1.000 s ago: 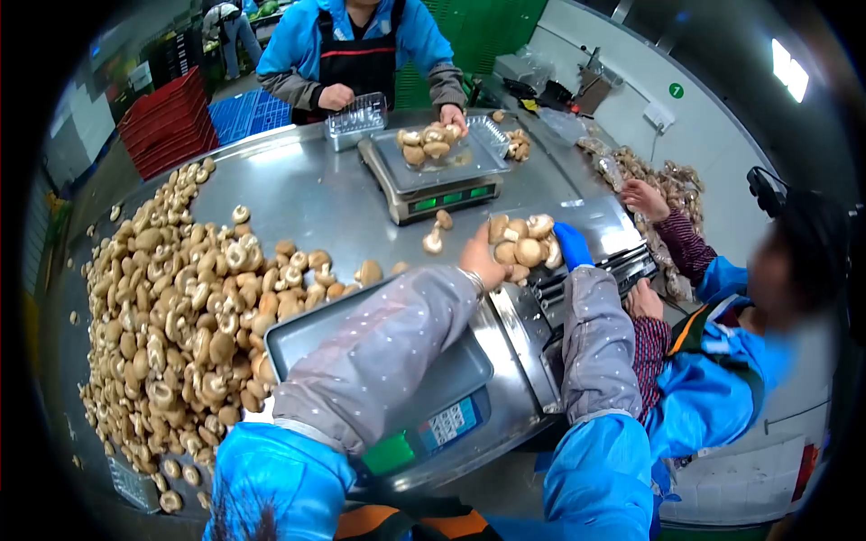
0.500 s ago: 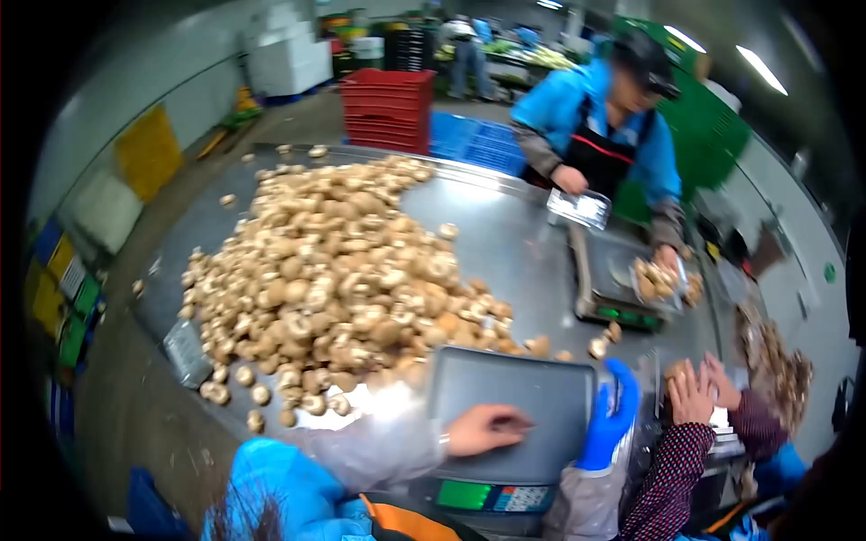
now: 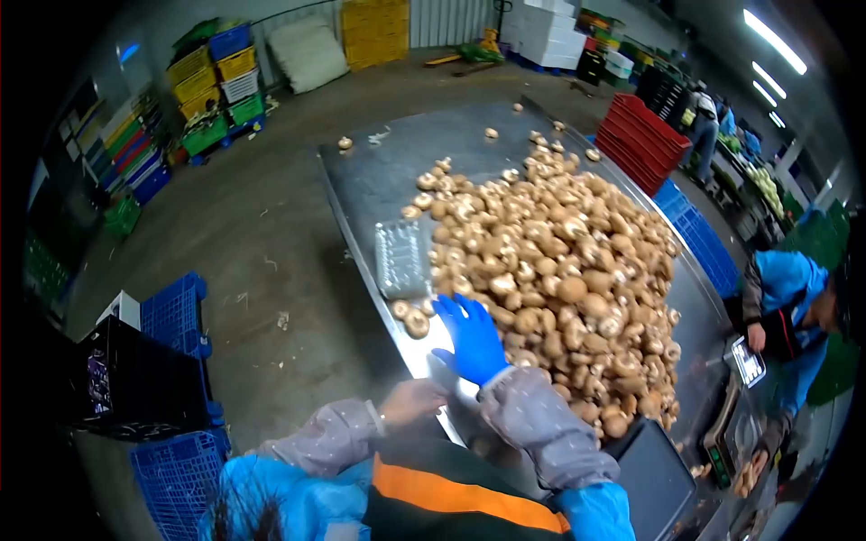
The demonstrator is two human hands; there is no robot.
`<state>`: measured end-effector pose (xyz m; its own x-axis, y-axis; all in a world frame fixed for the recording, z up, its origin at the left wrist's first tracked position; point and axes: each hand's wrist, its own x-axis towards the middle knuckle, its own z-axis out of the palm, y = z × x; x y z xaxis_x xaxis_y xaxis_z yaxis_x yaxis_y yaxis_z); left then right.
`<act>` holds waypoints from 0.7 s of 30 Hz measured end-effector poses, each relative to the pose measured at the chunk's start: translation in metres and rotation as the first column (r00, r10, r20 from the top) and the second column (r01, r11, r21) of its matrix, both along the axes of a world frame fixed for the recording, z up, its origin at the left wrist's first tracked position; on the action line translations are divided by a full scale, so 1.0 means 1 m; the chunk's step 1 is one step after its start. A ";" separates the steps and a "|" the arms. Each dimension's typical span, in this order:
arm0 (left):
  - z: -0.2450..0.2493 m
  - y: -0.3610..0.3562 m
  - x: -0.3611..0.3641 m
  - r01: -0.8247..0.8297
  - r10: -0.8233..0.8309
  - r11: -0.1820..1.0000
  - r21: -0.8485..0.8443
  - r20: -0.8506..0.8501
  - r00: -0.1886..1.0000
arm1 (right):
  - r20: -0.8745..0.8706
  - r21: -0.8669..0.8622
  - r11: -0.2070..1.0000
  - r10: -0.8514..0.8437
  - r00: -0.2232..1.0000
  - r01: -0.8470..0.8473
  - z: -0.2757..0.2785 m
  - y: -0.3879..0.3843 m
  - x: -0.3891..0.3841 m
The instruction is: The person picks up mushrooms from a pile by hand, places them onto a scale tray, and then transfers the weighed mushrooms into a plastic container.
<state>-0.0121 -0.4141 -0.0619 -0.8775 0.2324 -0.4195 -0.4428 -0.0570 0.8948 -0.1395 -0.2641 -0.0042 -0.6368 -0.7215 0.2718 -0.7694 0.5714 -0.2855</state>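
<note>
My right hand [image 3: 472, 341], in a blue glove, is over the near-left edge of the heap of brown mushrooms [image 3: 568, 279]. Its fingers are spread, and I see nothing held in it. Just beyond the fingertips lies a clear plastic punnet [image 3: 402, 260] on the metal table [image 3: 433, 135]. A few loose mushrooms [image 3: 416, 323] rest between the punnet and the table's rim. My bare left hand [image 3: 412, 401] is by the near edge of the table; motion blurs its fingers. To the right of my sleeve, the weighing scale [image 3: 651, 478] shows its dark flat pan.
Across the table, a person in blue [image 3: 794, 316] stands by another scale [image 3: 722, 433]. Red crates [image 3: 640, 140] and a blue pallet [image 3: 695, 234] flank the far side. More blue pallets [image 3: 176, 316] and a black box [image 3: 135, 379] sit on the floor at left.
My view has swung left. Both hands have moved from the scale to the table's left side, the gloved one reaching toward the punnet and loose mushrooms.
</note>
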 end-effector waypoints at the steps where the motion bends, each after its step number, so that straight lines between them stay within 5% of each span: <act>1: -0.002 -0.026 0.000 -0.077 0.077 0.996 0.035 0.015 0.997 | -0.030 0.041 0.999 0.013 0.999 -0.012 -0.016 -0.031 -0.020; 3: -0.027 -0.079 0.004 -0.206 0.206 0.978 -0.010 0.026 0.978 | -0.072 0.149 0.989 0.002 0.997 0.009 -0.048 -0.080 -0.060; 4: -0.035 -0.106 0.006 -0.229 0.233 0.971 -0.067 0.065 0.970 | -0.206 0.061 0.997 -0.033 0.978 0.047 -0.083 -0.099 -0.083; 6: -0.043 -0.145 0.010 -0.379 0.382 0.924 -0.048 0.144 0.913 | -0.091 0.336 0.940 -0.040 0.995 0.068 -0.120 -0.117 -0.114; 7: -0.054 -0.166 0.014 -0.414 0.417 0.909 -0.057 0.173 0.892 | -0.315 0.341 0.932 -0.012 0.949 0.124 -0.121 -0.121 -0.113; 10: -0.082 -0.201 0.015 -0.511 0.517 0.855 -0.095 0.245 0.820 | -0.272 0.383 0.923 0.070 0.960 0.041 -0.097 -0.120 -0.115; 11: -0.087 -0.208 0.012 -0.537 0.547 0.836 -0.112 0.253 0.798 | -0.398 0.408 0.909 0.093 0.913 0.085 -0.094 -0.120 -0.117; 15: -0.075 -0.205 -0.031 -0.395 0.390 0.918 -0.011 0.193 0.900 | -0.377 0.447 0.887 0.069 0.924 0.116 -0.081 -0.122 -0.117; 18: -0.030 -0.183 -0.075 -0.307 0.301 0.949 0.069 0.092 0.949 | -0.259 0.318 0.946 0.019 0.966 0.066 -0.071 -0.115 -0.109; 21: 0.010 -0.158 -0.102 -0.284 0.216 0.865 0.414 0.203 0.955 | -0.170 0.176 0.983 0.077 0.982 -0.047 -0.043 -0.094 -0.067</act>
